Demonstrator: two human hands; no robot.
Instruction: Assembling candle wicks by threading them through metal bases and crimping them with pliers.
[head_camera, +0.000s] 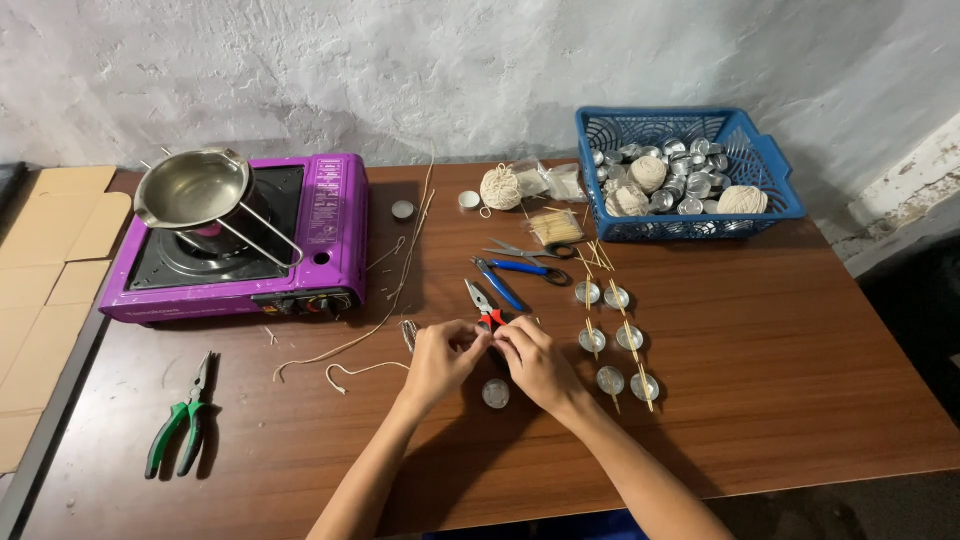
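Note:
My left hand (440, 360) and my right hand (537, 362) meet fingertip to fingertip over the middle of the brown table (780, 330). A thin pale string (352, 371) runs into the left hand's pinched fingers, and the right hand's fingers close on the same spot. What lies between the fingertips is too small to make out. A small round metal cup (496, 393) sits on the table just below the hands. Red-handled pliers (484, 305) lie right behind the fingers.
Several metal cups with sticks across them (616, 340) stand right of the hands. Blue-handled pliers (512, 275), scissors (520, 250) and a string ball (501, 187) lie further back. A blue basket (760, 160) holds cups and string balls. A purple stove (330, 240) carries a steel pot (192, 187). Green pliers (183, 415) lie left.

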